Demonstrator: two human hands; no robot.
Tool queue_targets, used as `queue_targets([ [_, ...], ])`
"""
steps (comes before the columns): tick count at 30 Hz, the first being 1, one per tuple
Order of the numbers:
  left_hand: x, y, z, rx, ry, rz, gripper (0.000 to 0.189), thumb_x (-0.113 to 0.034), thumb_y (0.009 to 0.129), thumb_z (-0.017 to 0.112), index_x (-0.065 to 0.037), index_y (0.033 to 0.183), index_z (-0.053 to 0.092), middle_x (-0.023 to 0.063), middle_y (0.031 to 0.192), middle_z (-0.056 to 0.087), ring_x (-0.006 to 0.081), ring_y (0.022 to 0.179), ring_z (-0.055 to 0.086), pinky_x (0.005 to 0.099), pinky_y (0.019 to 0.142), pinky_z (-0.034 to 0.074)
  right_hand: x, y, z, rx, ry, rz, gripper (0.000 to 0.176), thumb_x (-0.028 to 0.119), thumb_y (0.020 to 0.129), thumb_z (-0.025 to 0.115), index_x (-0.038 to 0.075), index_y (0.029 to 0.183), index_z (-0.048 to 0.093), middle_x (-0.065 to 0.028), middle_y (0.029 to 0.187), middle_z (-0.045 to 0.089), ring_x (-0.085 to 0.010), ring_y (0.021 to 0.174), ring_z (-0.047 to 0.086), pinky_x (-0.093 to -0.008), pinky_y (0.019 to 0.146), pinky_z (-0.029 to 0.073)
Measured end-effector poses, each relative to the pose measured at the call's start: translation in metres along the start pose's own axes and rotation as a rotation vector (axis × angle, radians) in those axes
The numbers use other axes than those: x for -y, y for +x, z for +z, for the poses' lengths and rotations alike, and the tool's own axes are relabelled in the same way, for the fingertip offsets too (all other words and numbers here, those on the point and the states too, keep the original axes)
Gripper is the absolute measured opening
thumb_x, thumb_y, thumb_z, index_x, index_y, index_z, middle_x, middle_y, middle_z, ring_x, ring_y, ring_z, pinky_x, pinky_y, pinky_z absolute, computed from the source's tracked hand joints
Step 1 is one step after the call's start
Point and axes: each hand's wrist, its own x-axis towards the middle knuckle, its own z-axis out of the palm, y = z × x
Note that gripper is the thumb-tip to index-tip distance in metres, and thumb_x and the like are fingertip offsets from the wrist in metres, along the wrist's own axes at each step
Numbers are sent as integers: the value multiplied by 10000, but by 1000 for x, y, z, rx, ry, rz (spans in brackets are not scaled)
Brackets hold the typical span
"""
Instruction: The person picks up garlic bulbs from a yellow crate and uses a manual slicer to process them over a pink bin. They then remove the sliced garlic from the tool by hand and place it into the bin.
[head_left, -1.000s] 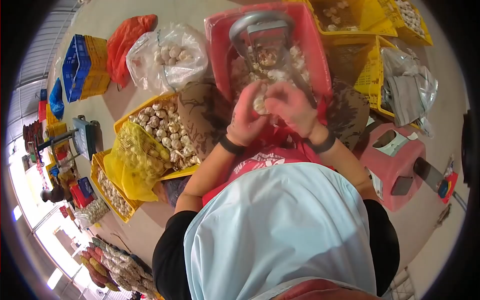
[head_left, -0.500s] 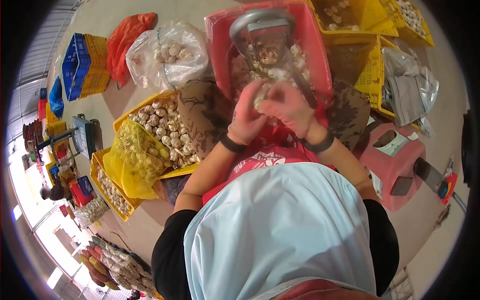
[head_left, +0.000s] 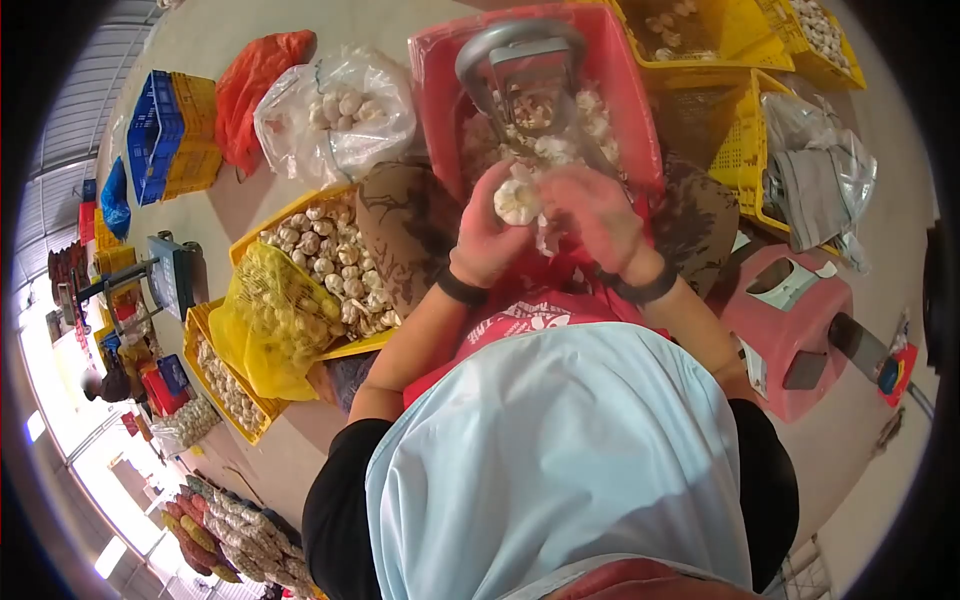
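My left hand (head_left: 487, 228) is closed around a white garlic bulb (head_left: 517, 201) over the near end of a red tub (head_left: 641, 100). Close by on the right is my right hand (head_left: 597, 215), blurred, its fingers pointing toward the bulb; whether it grips anything is unclear. Pale peel (head_left: 546, 238) hangs between the hands. Inside the tub lie garlic skins and pieces (head_left: 592, 118), below a grey metal frame with a rounded top (head_left: 522, 40).
Garlic bulbs fill a yellow crate (head_left: 240, 245) on the left, partly under a yellow net bag (head_left: 270, 315). A clear bag (head_left: 290, 130) of bulbs stands behind it. On the right are a yellow crate (head_left: 738, 150) and a pink stool (head_left: 790, 325).
My hands have moved apart slightly, and the bulb now shows clearly in my left hand. Loose peel has come into view below it.
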Motion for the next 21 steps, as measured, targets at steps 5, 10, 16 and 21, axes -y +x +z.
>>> queue_targets([
  [5,-14,0,-1,4,-35,-140,758,32,757,704,-14,1418,335,69,1268,522,175,1130,542,312,962,457,-1,-16,-10,-312,-58,-47,255,-11,906,471,2,1144,563,-85,933,610,-149,821,611,-271,776,511],
  [10,-8,1,-12,113,-335,-220,603,-166,858,673,-11,1371,396,77,1180,571,166,1044,574,310,902,475,-1,-19,-26,-216,-850,-494,436,82,782,707,45,1194,568,-136,1111,591,-296,1013,590,-381,915,467],
  [16,-6,-6,0,388,-122,-396,464,-355,1002,475,28,1263,505,63,1012,630,146,858,621,280,752,511,4,-35,2,-7,-442,-91,572,67,802,706,65,1322,469,-148,1273,520,-305,1133,548,-366,935,467],
  [21,-64,-12,-39,69,186,-205,292,-94,966,489,34,1222,547,90,988,654,152,813,634,283,746,516,-7,-61,-39,-229,505,67,414,177,968,525,68,1350,412,-170,1171,555,-288,965,623,-401,805,556],
])
